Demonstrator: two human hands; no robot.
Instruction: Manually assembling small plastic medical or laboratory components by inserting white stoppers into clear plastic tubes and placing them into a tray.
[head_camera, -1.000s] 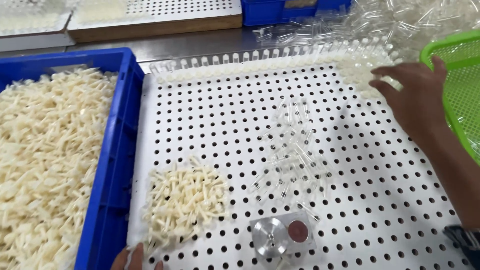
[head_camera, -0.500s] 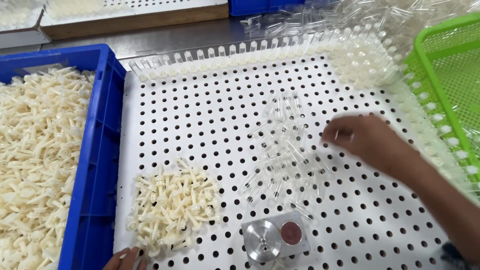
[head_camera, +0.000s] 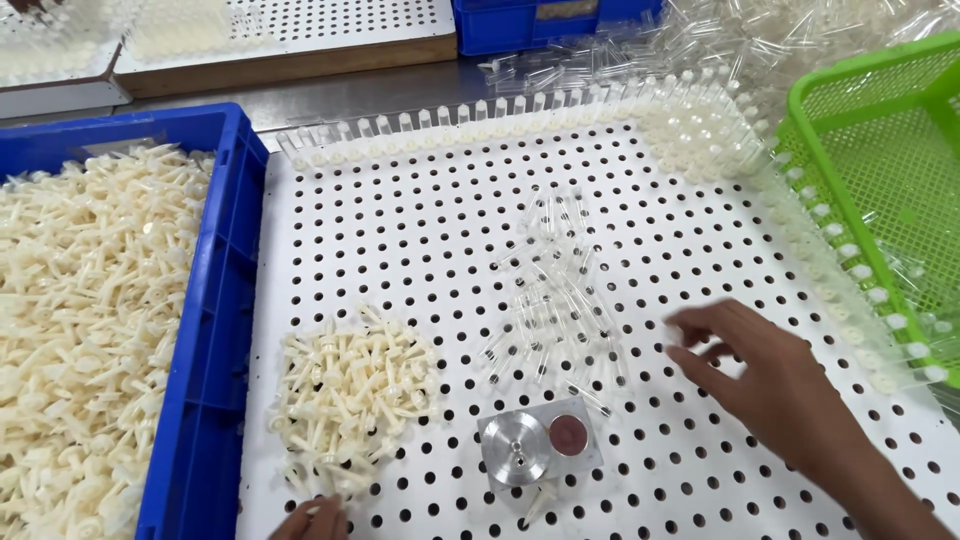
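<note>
My right hand (head_camera: 765, 375) hovers low over the white perforated board (head_camera: 420, 240), fingers spread and holding nothing, just right of a loose pile of clear plastic tubes (head_camera: 560, 290). Only the fingertips of my left hand (head_camera: 310, 520) show at the bottom edge, touching the near side of a small heap of cream plastic plugs (head_camera: 350, 395). A small metal block with a round steel disc and a reddish disc (head_camera: 540, 445) lies between the two hands. Assembled tubes stand in holes along the board's far edge (head_camera: 500, 115) and right edge.
A blue crate (head_camera: 215, 330) full of cream plugs (head_camera: 80, 330) sits at the left. A green mesh basket (head_camera: 880, 170) stands at the right. More clear tubes (head_camera: 760, 40) lie heaped at the back, beside another blue crate (head_camera: 540, 20) and a second perforated board (head_camera: 300, 30).
My right hand has travelled from the board's far right corner down and leftward to beside the tube pile. The view has shifted slightly. My left fingertips stay at the plug heap.
</note>
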